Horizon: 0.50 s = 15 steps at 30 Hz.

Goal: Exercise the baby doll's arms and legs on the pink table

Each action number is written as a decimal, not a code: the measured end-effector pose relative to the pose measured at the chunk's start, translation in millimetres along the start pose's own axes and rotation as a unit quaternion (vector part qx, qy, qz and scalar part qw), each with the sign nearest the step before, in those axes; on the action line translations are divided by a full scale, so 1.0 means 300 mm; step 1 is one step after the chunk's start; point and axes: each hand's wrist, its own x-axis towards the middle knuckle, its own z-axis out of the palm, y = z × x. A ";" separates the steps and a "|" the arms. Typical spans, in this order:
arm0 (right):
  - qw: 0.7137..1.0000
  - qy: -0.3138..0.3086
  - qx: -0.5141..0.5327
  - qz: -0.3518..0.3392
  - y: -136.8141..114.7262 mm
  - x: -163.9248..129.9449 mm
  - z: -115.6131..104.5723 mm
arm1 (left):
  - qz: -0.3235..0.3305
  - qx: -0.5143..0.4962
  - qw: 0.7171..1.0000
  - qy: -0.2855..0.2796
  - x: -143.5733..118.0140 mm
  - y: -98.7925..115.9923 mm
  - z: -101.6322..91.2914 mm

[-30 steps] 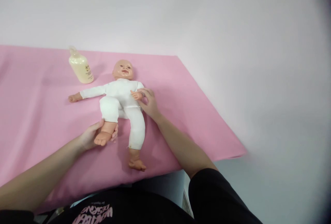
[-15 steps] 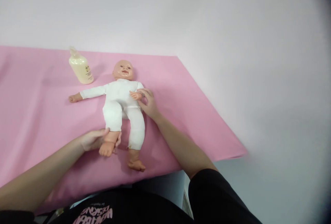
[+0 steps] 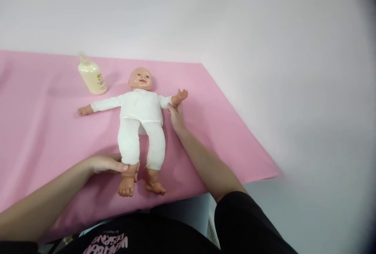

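A baby doll (image 3: pixel 141 105) with a white cloth body lies on its back, its head at the far side and its feet toward me. My left hand (image 3: pixel 107 164) is closed around the doll's ankle on the left of the view, thumb on top and the other fingers partly hidden beneath. On the right, my right hand (image 3: pixel 178 119) grips the doll's forearm just below its plastic hand. That arm is stretched outward, with the palm turned up. The doll's other arm lies straight out to the left, and its other leg rests untouched on the cloth.
Pink cloth (image 3: pixel 58 136) covers the table, whose right edge slants toward me. A pump bottle (image 3: pixel 92 76) of pale yellow liquid stands left of the doll's head. White wall (image 3: pixel 235 19) rises behind and to the right.
My right hand has swung the doll's arm from across its chest out to the right. My left hand has brought the held leg down from bent to nearly straight.
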 end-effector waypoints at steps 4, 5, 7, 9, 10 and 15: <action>0.999 0.023 0.017 0.032 0.013 0.008 -0.011 | 0.003 0.019 1.000 0.007 0.000 0.002 0.002; 0.999 0.028 0.013 0.031 0.017 0.009 -0.011 | 0.001 0.016 1.000 0.009 0.000 -0.006 0.000; 0.999 0.029 -0.003 0.016 0.023 0.006 -0.006 | 0.001 -0.004 1.000 0.010 0.000 -0.030 -0.010; 1.000 0.014 -0.025 -0.006 0.022 -0.004 0.004 | 0.015 -0.043 0.999 0.009 0.001 -0.062 -0.024; 0.999 0.001 -0.038 -0.019 0.018 -0.012 0.011 | 0.027 -0.065 0.997 0.012 0.004 -0.079 -0.033; 0.976 -0.061 -0.151 -0.145 -0.035 -0.057 0.031 | 0.110 -0.132 0.979 0.108 0.026 -0.120 -0.077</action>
